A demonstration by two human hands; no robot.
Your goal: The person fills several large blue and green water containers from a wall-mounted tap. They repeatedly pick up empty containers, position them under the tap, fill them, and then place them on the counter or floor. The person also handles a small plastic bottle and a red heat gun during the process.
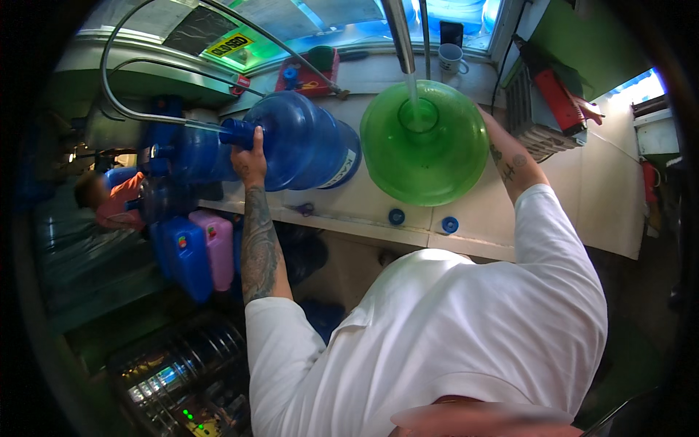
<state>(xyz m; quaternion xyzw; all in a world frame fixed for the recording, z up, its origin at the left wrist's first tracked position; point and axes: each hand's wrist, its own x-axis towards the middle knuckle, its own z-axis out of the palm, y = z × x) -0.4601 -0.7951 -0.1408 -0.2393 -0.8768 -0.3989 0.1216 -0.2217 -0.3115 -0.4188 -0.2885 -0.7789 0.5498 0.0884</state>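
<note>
My left hand grips the neck of a blue plastic water jug on the counter, its mouth beside the end of a curved metal spout. To its right stands a round green plastic water jug, its mouth below a straight metal pipe; a stream runs from the pipe into the mouth. My right forearm reaches behind the green jug's right side, and my right hand is mostly hidden there. Two blue caps lie near the counter's front edge.
Behind the jugs are a red tray and a white mug. A red-handled tool lies on a grey ribbed box at right. More blue jugs, upright blue and pink containers and a person are at left.
</note>
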